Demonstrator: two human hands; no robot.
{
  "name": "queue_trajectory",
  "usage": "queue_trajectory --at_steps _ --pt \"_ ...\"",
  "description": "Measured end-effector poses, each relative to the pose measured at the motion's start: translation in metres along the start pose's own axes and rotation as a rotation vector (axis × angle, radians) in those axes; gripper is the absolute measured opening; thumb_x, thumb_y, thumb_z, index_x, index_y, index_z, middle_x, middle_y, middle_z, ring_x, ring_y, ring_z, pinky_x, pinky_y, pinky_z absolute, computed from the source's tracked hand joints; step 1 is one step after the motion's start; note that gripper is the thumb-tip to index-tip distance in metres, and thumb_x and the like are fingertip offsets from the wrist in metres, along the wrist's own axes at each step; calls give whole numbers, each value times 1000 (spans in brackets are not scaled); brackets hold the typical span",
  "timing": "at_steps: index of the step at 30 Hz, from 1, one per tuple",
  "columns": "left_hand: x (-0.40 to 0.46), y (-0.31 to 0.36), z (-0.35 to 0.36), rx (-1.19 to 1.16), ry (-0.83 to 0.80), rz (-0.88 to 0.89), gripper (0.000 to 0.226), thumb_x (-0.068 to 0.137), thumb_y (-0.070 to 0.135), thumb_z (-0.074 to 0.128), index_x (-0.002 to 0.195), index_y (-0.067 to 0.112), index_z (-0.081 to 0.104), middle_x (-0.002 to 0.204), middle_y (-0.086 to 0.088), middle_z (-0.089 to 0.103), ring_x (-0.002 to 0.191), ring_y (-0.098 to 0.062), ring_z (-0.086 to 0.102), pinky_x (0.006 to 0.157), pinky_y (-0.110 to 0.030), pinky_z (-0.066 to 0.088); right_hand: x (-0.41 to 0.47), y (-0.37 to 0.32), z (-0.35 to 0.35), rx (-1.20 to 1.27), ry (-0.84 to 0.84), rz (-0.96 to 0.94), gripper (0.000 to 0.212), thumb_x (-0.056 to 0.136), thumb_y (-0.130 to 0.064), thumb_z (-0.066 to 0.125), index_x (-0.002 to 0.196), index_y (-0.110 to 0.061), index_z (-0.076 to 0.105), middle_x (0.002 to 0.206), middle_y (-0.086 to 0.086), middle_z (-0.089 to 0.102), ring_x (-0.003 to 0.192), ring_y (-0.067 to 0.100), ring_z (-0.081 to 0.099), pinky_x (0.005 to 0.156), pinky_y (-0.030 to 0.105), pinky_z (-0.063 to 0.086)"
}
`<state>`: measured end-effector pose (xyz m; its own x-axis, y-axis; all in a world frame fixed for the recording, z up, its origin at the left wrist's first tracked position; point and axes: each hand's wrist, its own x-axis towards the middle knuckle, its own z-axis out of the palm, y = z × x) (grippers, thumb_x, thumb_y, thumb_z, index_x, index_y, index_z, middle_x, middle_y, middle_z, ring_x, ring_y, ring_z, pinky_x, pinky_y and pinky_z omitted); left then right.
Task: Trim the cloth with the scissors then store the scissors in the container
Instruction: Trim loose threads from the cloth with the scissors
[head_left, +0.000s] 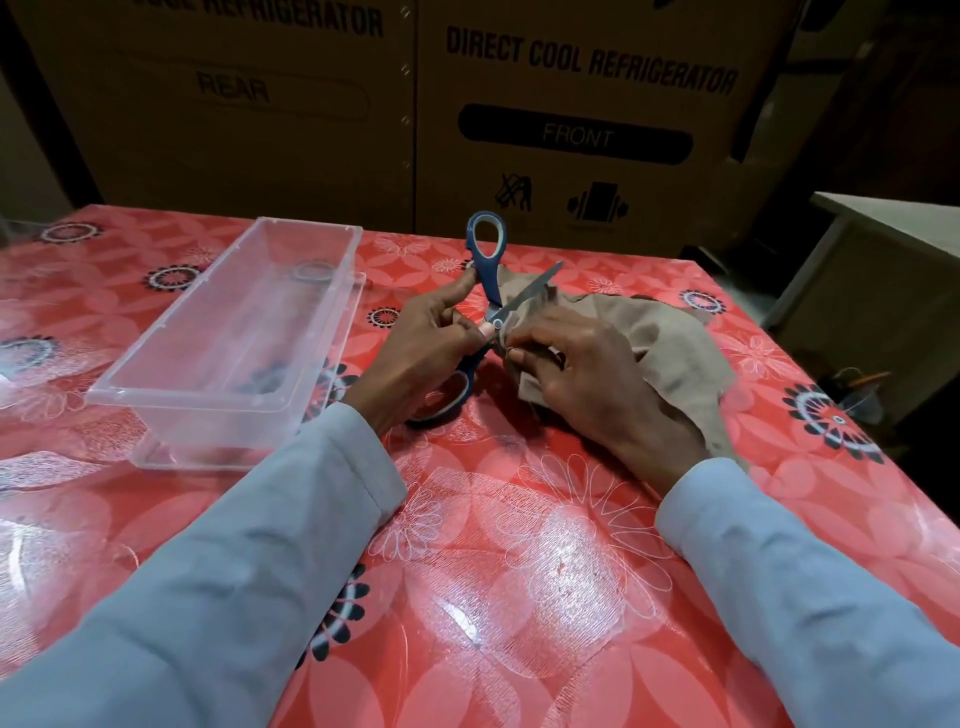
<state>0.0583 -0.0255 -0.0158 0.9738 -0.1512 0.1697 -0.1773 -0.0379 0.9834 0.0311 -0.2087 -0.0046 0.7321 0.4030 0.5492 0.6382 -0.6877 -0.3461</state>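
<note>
Sitting at about nine o'clock on the table (519, 597), a clear plastic container (228, 343), long and rectangular, open at the top, nothing visible inside, resting on what looks like its own clear lid. Covering the table, a glossy red cloth with white and dark flower prints.

Reaching in from seven o'clock, a light blue sleeve (249, 561), then the left hand (421, 353) just right of the container and apart from it. Left grip closed around the scissors (485, 312) near the pivot, thumb tip pressed by the screw, index finger stretched up along the upper handle. Scissors spread wide open: one blue-and-grey handle loop pointing to twelve o'clock, the other loop lying low toward six o'clock under the palm, one bare blade aimed at about two o'clock, the other hidden behind the fingers.

Meeting the blades at centre, the beige cloth (670, 343), crumpled, spreading toward three o'clock on the table.

Lying over the cloth's near edge, the right hand (587, 379); right grip pinched shut on a fold of cloth, fingertips right beside the scissor pivot. Behind it, a second light blue sleeve running down to five o'clock.

Standing past the far table edge at twelve o'clock, brown cardboard boxes (571, 130) printed "DIRECT COOL REFRIGERATOR".
</note>
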Motion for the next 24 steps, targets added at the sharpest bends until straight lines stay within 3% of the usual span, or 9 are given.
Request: queue_trajectory --at_steps 3,5,8,11,13,16,18,20,24 --pt "2 -2 -1 -1 6 -11 72 87 -9 59 148 21 38 50 9 41 53 -10 40 72 -39 43 -3 -1 2 -65 1 -58 14 88 -7 67 99 -10 76 94 3 72 83 17 65 70 40 56" --pt "3 -2 -1 -6 7 -18 72 86 -9 60 148 20 38 51 6 42 54 -15 41 71 -39 43 -8 -2 1 -109 -24 -86 16 85 -7 68 98 -10 76 93 3 73 81 21 65 67 41 55" --pt "2 -1 -1 14 -1 -15 71 87 -6 61 148 20 37 63 -12 42 66 -26 40 67 -37 38 -20 -1 -4 -149 -61 -106 18 80 -7 68 95 -13 76 91 -1 72 78 22 66 62 37 53" --pt "1 0 -2 19 -15 -10 70 89 -2 62 149 23 35 76 -15 48 71 -26 42 64 -35 37 -30 -3 -10 -189 -132 -95 20 76 -4 69 88 -17 77 91 -7 72 75 20 66 55 39 53" --pt "1 1 -2 19 -15 -13 70 89 0 62 149 24 35 72 -14 46 70 -27 42 63 -35 38 -27 -1 -16 -144 -234 -59 19 76 -5 71 87 -18 79 89 -8 73 78 19 69 60 39 55" --pt "0 1 -2 29 -4 -20 70 89 0 62 149 24 34 61 -12 39 68 -27 39 64 -38 35 -14 8 -31 85 -348 167 18 83 -8 76 81 -25 79 84 -13 73 81 6 69 74 29 54" --pt "0 1 -2 35 -9 -20 71 89 -2 61 149 23 35 58 -5 38 66 -27 36 65 -39 35 -7 10 -33 196 -239 229 18 85 -6 75 82 -24 78 83 -14 73 82 3 68 78 24 53" --pt "0 1 -1 49 -18 -15 72 88 -6 59 150 22 35 58 -4 39 59 -25 36 59 -35 37 -1 5 -24 169 -63 143 12 87 -7 73 88 -17 79 87 -12 74 85 4 67 80 22 53" --pt "2 -2 -1 28 -19 -14 73 86 -11 57 148 21 37 55 -2 38 54 -21 34 58 -30 36 4 1 -1 39 0 -22 14 87 -8 69 96 -12 78 98 -2 74 90 12 68 81 33 56"
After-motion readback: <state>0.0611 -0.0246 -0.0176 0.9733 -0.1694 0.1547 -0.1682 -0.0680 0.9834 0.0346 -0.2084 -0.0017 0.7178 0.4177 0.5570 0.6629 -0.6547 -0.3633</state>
